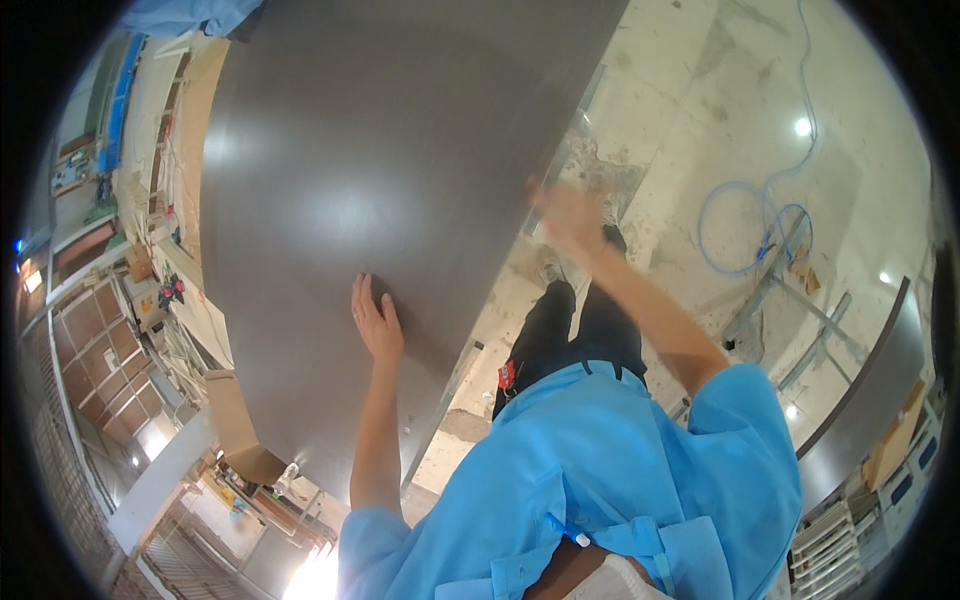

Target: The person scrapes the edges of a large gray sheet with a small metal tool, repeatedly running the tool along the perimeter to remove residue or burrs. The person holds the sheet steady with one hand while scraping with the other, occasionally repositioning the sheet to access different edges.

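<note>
A large dark grey-brown panel (330,130) with a smooth, slightly shiny face spans the area in front of me. My left hand (376,318) lies on its face, palm down, fingers stretched out and holding nothing. Beside the panel's right edge is my right hand (572,222), smeared by motion. Its fingers cannot be made out, nor whether they touch the edge or hold anything.
On the floor to the right, a blue hose (735,268) lies coiled near metal bars (830,340). Another dark panel (880,390) stands at far right. A cardboard box (240,430) sits left of the large panel. Another person's blue clothing (190,14) shows at the far left corner.
</note>
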`<move>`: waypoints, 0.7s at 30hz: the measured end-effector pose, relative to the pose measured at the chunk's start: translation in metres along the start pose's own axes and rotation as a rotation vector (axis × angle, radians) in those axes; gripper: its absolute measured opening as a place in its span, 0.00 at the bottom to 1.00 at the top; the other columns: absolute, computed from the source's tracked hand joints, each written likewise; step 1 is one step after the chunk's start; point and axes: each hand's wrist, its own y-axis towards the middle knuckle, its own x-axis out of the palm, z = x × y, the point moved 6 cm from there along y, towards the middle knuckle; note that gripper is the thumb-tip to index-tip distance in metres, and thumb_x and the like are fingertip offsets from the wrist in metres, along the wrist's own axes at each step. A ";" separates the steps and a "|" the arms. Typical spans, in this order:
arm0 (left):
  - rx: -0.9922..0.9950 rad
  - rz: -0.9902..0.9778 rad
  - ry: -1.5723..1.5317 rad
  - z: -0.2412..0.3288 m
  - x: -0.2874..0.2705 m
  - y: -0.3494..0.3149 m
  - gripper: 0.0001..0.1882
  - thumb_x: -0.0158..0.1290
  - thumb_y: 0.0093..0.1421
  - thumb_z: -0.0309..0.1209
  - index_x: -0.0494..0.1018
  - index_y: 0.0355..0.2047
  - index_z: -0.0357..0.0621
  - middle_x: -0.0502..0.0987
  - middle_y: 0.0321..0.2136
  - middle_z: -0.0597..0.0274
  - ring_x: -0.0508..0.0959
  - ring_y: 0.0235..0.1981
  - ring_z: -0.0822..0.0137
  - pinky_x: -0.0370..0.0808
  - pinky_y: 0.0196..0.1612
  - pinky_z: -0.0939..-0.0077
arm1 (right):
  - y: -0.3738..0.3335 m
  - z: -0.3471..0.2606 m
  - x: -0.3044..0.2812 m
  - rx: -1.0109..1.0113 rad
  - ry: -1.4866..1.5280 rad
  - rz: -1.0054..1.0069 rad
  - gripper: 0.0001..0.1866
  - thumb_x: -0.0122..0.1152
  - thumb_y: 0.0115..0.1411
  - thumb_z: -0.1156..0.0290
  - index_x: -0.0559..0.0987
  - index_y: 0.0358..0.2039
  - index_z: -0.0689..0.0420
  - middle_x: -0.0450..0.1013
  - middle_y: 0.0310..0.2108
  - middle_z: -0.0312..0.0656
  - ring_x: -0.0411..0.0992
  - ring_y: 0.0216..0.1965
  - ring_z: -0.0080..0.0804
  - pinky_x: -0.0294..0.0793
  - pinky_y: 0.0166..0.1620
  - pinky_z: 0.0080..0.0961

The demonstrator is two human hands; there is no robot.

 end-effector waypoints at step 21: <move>0.051 0.197 0.168 -0.084 -0.009 -0.048 0.29 0.41 0.79 0.38 0.62 0.74 0.36 0.63 0.74 0.43 0.60 0.75 0.40 0.57 0.75 0.44 | -0.059 -0.086 0.035 -0.074 -0.415 -0.683 0.23 0.46 0.77 0.61 0.73 0.68 0.51 0.81 0.55 0.47 0.79 0.59 0.45 0.82 0.53 0.49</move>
